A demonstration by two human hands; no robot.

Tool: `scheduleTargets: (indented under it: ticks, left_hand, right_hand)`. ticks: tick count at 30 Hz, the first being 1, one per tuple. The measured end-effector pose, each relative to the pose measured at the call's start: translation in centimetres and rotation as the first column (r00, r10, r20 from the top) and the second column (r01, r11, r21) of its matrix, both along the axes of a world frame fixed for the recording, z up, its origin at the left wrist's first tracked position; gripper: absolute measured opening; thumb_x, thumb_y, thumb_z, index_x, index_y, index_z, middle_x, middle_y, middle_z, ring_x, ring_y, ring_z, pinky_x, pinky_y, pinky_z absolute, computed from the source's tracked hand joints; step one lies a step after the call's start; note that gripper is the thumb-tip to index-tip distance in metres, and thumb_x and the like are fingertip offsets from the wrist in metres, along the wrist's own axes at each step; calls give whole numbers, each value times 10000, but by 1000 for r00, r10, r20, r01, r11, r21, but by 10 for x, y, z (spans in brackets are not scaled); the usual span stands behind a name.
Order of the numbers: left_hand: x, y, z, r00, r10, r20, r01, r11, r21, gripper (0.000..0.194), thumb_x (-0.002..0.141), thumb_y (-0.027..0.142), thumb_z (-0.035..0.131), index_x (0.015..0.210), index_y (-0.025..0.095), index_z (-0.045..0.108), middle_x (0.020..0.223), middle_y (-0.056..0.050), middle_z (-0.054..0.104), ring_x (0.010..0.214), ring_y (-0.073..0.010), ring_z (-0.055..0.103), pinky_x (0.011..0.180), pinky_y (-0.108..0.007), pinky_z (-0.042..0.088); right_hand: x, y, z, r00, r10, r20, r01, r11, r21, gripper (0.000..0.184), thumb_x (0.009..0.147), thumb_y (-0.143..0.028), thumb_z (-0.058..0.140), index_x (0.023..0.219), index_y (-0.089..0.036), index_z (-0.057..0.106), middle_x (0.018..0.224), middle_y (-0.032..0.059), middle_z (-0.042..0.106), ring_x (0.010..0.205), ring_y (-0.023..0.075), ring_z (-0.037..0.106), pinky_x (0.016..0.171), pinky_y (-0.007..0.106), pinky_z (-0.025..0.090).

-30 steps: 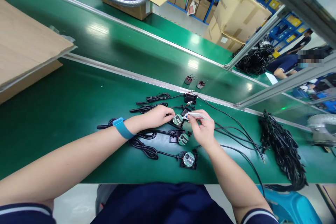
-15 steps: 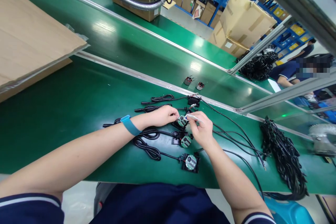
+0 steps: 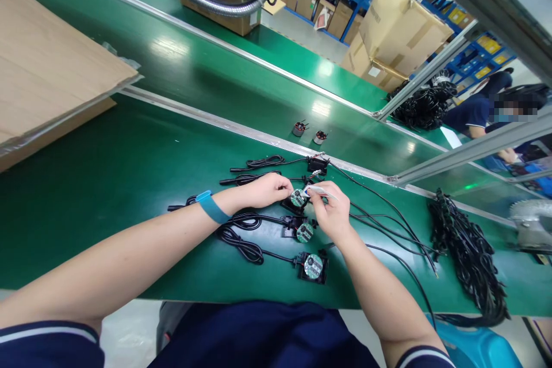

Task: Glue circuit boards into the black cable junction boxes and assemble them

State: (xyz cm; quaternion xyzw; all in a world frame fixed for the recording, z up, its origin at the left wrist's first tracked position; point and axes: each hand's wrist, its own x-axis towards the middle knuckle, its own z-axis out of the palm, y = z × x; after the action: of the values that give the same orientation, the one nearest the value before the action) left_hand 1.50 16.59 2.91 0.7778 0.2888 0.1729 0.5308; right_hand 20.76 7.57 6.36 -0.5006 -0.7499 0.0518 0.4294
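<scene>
My left hand (image 3: 269, 188), with a blue wristband (image 3: 210, 207), is closed on a round green circuit board (image 3: 297, 198) sitting in a black housing with a cable. My right hand (image 3: 331, 211) pinches a small white tube (image 3: 318, 190) whose tip touches that board. Two more boards in black housings lie below, one in the middle (image 3: 304, 232) and one nearest me (image 3: 313, 265), each with a coiled black cable. Another black housing (image 3: 317, 163) with a cable lies farther back.
Two small copper coils (image 3: 308, 132) stand on the far conveyor belt. A heap of black cables (image 3: 468, 253) lies at right. A cardboard sheet (image 3: 47, 75) covers the left. Cartons (image 3: 401, 29) and another person (image 3: 495, 109) are at the back right.
My right hand has drawn in closer to the board, with the tube tip now on it. The two coils on the far belt have shifted left.
</scene>
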Motion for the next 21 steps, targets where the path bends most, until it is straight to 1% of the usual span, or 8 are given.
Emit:
scheduleTargets:
  ticks: [5,14,18,21]
  left_hand:
    - [0,0,1,1000,7,-1,-7,1000,-8,251,823,350,537,776,146,676,707,-4,632,651,-129,520,621,-229,404]
    - [-1,2,-1,999,29,-30,-30,999,-31,249,822,346,545,795,141,683,659,12,589,600,-111,468,566,-217,362]
    - [0,2,-1,999,26,-19,-27,999,-42,248,815,351,546,791,144,679,676,7,593,610,-114,472,576,-221,367]
    - [0,1,0,1000,26,-12,-27,999,-44,246,811,354,545,788,144,672,669,9,585,610,-116,466,582,-224,369]
  right_hand:
    - [0,0,0,1000,27,12,-27,1000,-3,117,939,-169,585,900,-226,680,878,42,715,823,170,673,754,325,554]
    - [9,-11,0,1000,17,9,-17,1000,-10,133,922,-126,592,916,-223,683,890,41,716,825,168,673,753,316,547]
    - [4,-11,3,999,-4,-39,5,1000,27,123,906,-116,616,881,-216,683,859,42,712,800,168,670,734,314,546]
    - [-4,-7,6,997,12,-70,-9,999,50,120,902,-115,623,885,-217,684,861,43,715,801,170,673,740,320,549]
